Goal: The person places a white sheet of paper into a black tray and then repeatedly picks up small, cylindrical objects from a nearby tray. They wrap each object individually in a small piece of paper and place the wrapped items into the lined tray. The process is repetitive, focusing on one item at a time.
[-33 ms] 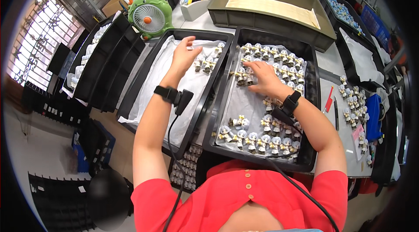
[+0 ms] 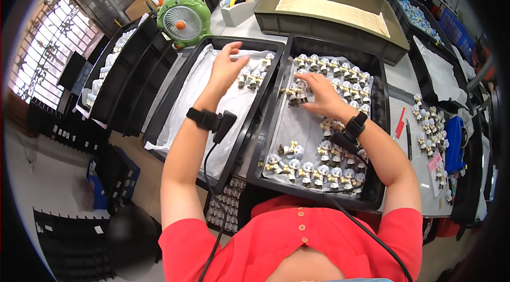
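Note:
My left hand hovers above the white-lined left tray, fingers apart and nothing visible in it. Beside it, in that tray's far right corner, stand several small figurines with pale hair and white-and-gold clothes. Over the right tray, my right hand has its thumb and fingers closed around a figurine. Another figurine stands just left of that one. Rows of like figurines fill the far, right and near parts of the right tray; one figurine lies on its side.
A green fan stands behind the left tray, and a large olive bin at the back. More figurines, a red tool and a blue box are on the table's right. Cables run from both wrist straps.
Only a slight shift shows: the figurine at my right hand and the one beside it have moved a little. My left hand's fingers are marginally further apart.

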### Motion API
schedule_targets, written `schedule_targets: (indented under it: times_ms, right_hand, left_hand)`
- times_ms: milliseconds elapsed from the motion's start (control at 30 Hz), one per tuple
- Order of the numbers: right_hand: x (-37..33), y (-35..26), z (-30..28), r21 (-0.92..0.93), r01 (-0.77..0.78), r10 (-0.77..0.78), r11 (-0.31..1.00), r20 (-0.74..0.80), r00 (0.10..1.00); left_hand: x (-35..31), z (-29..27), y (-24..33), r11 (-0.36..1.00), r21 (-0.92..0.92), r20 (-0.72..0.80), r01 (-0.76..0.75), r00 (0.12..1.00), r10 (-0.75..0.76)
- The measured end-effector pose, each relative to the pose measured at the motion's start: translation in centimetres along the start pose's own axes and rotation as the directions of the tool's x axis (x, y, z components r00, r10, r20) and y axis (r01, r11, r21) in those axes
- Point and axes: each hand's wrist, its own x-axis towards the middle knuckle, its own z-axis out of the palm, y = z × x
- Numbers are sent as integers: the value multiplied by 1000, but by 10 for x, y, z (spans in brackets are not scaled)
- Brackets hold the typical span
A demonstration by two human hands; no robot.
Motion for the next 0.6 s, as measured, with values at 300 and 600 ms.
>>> schedule_targets:
  times_ms: [300,600]
  right_hand:
    - [1,-54,-20,708,9,53,706,-66,996]
    - [-4,-56,-20,749,-20,64,662,-30,997]
  left_hand:
    - [-79,28,76,930,-9,297,-367,887,353]
    - [-89,43,57,943,-327,407,64,910,80]
